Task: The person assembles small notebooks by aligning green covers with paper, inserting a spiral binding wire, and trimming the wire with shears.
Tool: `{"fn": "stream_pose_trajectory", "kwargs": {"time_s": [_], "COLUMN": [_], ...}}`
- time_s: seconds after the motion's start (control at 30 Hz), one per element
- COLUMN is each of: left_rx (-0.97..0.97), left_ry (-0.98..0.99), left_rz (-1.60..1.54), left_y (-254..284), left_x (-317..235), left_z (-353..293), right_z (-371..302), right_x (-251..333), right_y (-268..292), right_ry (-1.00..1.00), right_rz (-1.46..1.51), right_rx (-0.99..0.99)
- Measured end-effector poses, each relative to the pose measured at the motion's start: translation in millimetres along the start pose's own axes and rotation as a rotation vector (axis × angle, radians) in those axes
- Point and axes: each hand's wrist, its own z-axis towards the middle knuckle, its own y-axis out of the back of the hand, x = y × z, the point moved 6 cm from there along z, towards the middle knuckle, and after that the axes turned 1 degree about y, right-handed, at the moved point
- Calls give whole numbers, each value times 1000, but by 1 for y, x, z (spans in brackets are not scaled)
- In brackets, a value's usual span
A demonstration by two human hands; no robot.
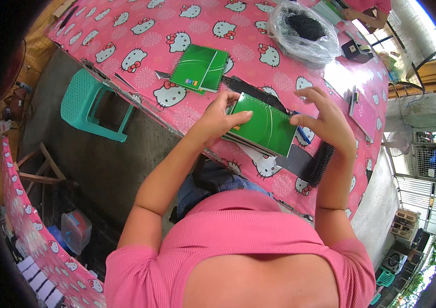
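Note:
My left hand grips the left end of a green notebook, thumb on the cover and fingers at its far edge. Punched holes run along the notebook's far edge, and more sheets or covers show under it. My right hand is at the notebook's far right corner, thumb close to that corner and fingers apart; whether the thumb touches it I cannot tell. A blue pen lies just below the right hand. Beside my right forearm is a bundle of black spiral coils.
Spiral-bound green notebooks lie on the pink patterned tablecloth. Farther off are a clear plastic bag of black coils, a black box-like holder and a pink notebook. Another person's arm is far right. A green stool stands left.

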Motion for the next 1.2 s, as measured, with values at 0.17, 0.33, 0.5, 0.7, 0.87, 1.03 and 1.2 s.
{"fn": "stream_pose_trajectory", "kwargs": {"time_s": [0.17,0.33,0.5,0.7,0.87,1.03,1.2], "left_rx": [-44,-78,-13,-271,-235,-166,-159], "left_ry": [65,-234,-417,-666,-782,-850,-816], "left_rz": [-164,220,227,795,1220,919,912], "left_y": [1,0,-42,-42,-90,-81,-82], "left_x": [-10,-59,-88,-92,-122,-117,-118], "left_z": [-7,-17,-39,-43,-53,-43,-37], "right_z": [-18,-22,-40,-48,-66,-170,-185], "right_x": [-35,-18,12,4,8,-131,-170], "right_y": [-46,-30,-25,-69,-64,-43,-59], "right_ry": [-136,-73,-120,114,129,-738,-1044], "right_rz": [314,106,526,701,554,-349,-279], "right_rx": [22,-142,-192,-653,-636,-737,-481]}}
